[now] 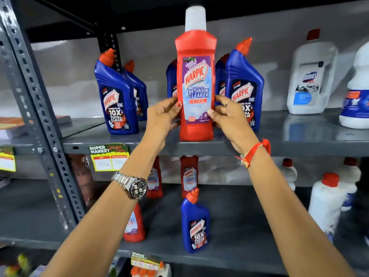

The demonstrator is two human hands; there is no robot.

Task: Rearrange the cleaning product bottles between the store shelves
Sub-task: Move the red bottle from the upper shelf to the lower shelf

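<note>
A tall red Harpic bathroom cleaner bottle [196,84] with a white cap stands upright at the front edge of the upper shelf [299,142]. My left hand [162,116] grips its left side and my right hand [229,114] grips its right side. Several blue Harpic bottles stand around it: one at the left [116,96], one just right of it [244,84], others behind. On the lower shelf [239,226] stand a blue Harpic bottle [195,222] and red bathroom cleaner bottles [188,176], partly hidden by my arms.
White Domex bottles [310,76] stand at the right of the upper shelf, and more white bottles [329,202] at the right below. A grey perforated upright [40,116] rises at the left. A price tag [108,156] hangs on the shelf edge.
</note>
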